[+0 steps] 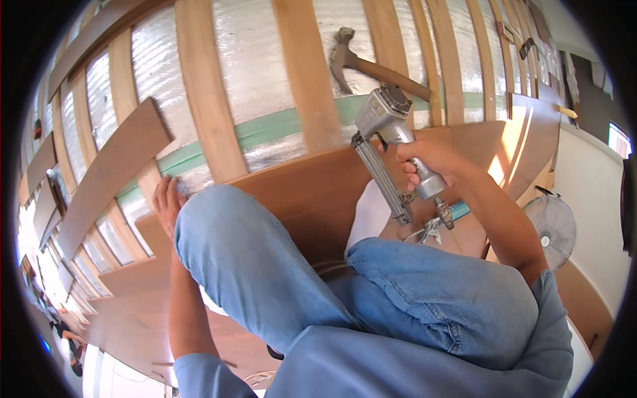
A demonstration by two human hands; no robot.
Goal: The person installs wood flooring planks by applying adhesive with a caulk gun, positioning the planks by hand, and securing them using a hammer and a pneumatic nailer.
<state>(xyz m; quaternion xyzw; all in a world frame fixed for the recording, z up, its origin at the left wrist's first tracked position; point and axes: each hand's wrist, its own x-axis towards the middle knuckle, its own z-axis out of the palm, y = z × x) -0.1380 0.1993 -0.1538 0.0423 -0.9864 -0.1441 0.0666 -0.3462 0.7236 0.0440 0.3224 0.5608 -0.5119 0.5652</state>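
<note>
My right hand (pixel 431 166) grips the handle of a silver pneumatic nail gun (pixel 381 116), held above my bent legs, its magazine angled down toward me. My left hand (pixel 169 199) rests beside my left knee at the edge of the brown floorboards (pixel 292 186), fingers slightly bent and apart; part of it is hidden by the knee. A claw hammer (pixel 371 69) with a wooden handle lies across the battens just beyond the nail gun.
Wooden battens (pixel 302 79) run over silver foil with a green strip (pixel 269 126). Loose brown planks (pixel 116 172) lie on the left. A standing fan (pixel 547 225) is at right by a white wall (pixel 590 192). Another person (pixel 73 341) appears at the far left.
</note>
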